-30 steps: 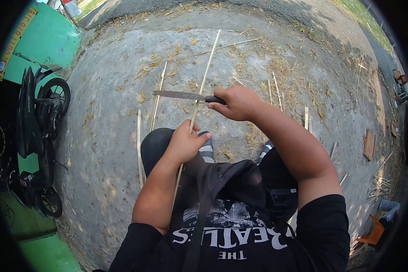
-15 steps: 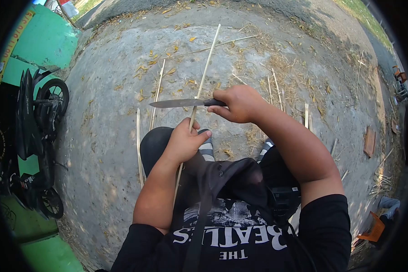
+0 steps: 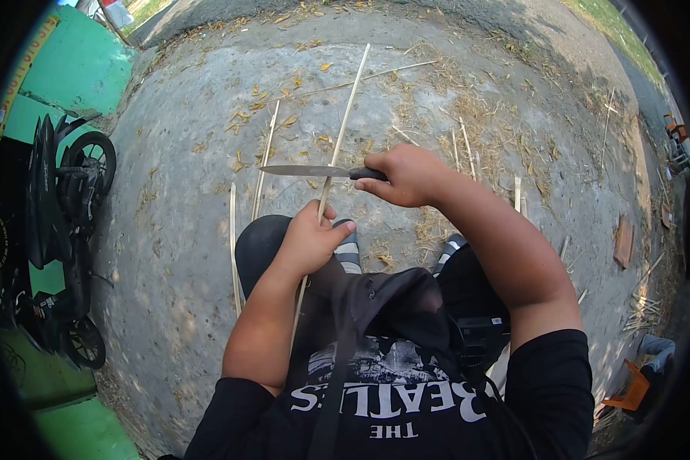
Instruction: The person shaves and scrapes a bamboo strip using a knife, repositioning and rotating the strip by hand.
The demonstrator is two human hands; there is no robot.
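Note:
A long, pale bamboo strip slants away from me over the ground, its near end passing under my left forearm. My left hand is closed around it, thumb pointing right. Above that grip, a knife lies crosswise against the strip, blade pointing left. My right hand is wrapped round the knife's black handle. Whether the edge has bitten into the strip cannot be made out.
More bamboo strips lie on the concrete ground at left, ahead and right, among dry leaves and shavings. A parked motorcycle stands at far left. A brick-like piece and an orange object are at right.
The knife has shifted slightly right and its blade has tilted a little, tip upward. The strip's far end has dipped slightly. My left hand has barely moved.

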